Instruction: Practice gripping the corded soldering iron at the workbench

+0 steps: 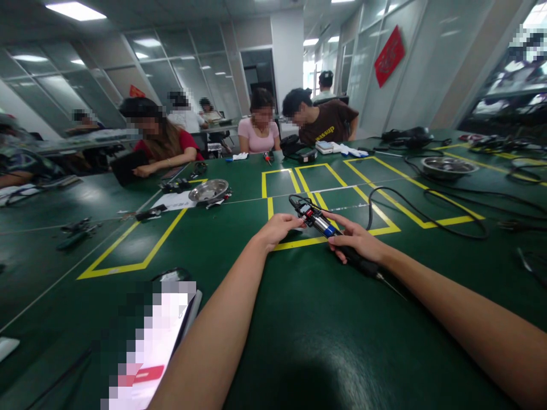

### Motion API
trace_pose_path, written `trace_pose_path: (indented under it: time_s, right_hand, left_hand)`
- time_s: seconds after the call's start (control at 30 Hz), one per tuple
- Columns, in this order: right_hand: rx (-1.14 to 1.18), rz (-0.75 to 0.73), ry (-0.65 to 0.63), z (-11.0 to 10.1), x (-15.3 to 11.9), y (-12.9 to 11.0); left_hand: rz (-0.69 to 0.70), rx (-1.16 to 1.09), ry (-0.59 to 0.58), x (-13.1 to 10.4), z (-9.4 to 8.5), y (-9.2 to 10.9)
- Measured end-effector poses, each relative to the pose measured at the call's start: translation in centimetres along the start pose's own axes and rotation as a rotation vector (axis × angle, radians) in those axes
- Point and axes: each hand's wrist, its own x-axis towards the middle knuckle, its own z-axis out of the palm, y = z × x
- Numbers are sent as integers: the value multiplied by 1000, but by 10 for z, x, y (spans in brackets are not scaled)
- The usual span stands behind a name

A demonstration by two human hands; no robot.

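A slim tool (323, 224) with a black handle, a blue band and a silver barrel lies aslant above the green table (294, 319). My right hand (356, 244) is wrapped round its handle. At the far end of the tool, a small black and red part (307, 211) touches the barrel. My left hand (282, 229) pinches at the edge of this part with thumb and fingers. A thin pointed metal piece (391, 285) sticks out below my right hand. Under my hands runs yellow tape (299, 244).
Metal bowls (208, 191) (449, 166) stand left and right. A black cable (395, 196) loops on the right. A bright-screened tablet (158, 347) lies near my left forearm. Several people sit beyond, among them one in pink (258, 134).
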Motion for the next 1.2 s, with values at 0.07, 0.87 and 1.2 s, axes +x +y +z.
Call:
trace_pose_path:
  time_s: [0.07,0.87,1.2]
  right_hand:
    - [2,-1,0,0,0,1]
    - [-38,0,8,-1,1,-1]
    - [-600,169,745,-76,-24,-63]
  left_hand:
    - [-4,-8,-2,-1,1,1]
    - [-22,21,67,0,8,2]
    - [-44,-46,27,-1,-4,2]
